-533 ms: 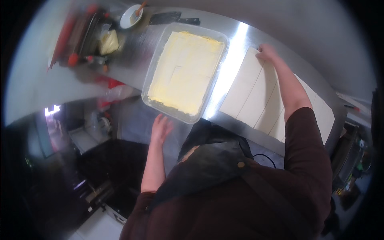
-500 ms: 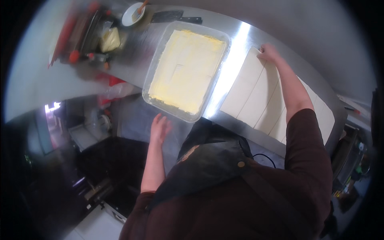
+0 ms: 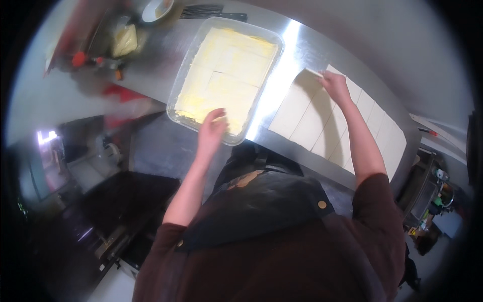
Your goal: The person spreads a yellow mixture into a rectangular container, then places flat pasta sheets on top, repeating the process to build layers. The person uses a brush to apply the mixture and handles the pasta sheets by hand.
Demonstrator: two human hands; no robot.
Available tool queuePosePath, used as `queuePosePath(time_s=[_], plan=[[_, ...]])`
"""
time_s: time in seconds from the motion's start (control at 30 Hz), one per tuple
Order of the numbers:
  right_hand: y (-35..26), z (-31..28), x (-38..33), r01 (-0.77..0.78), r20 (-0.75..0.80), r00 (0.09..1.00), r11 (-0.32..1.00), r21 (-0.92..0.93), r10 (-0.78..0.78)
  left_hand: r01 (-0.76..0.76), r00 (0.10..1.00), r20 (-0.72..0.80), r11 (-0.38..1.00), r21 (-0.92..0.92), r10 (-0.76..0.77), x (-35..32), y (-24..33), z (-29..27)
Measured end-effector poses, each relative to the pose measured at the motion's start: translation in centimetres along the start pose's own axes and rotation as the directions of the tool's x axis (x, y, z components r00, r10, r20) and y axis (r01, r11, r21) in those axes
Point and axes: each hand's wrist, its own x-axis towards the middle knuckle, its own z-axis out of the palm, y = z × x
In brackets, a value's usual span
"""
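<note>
Left hand rests fingers-down, grasping nothing, on near rim of clear rectangular plastic tray of yellow dough; right hand pinches pale dough sheet's corner on steel counter

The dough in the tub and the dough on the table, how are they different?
The dough in the tub looks yellower and sits inside a clear container; the dough on the table is paler and lies flat on bare steel. The left hand touches the first, the right hand lifts the second's corner. Both are cut into rectangles.

Dough-lined tray lies left of dough strips on steel counter.
</note>
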Motion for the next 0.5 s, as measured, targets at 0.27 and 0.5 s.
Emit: queuePosePath(time_s=[0.27, 0.5], plan=[[-18.1, -9.6, -5.7, 0.288, 0.186, 0.919, 0.913, 0.29, -0.349, -0.246, 0.785, 0.611, 0.956, 0.158, 0.101, 1.2, 2.7, 7.7], [-19.0, -7.6, 3.6, 0.075, 0.091, 0.989, 0.916, 0.394, -0.12, 0.144, 0.809, 0.572, 0.989, 0.029, -0.135, 2.0, -2.4, 2.6]])
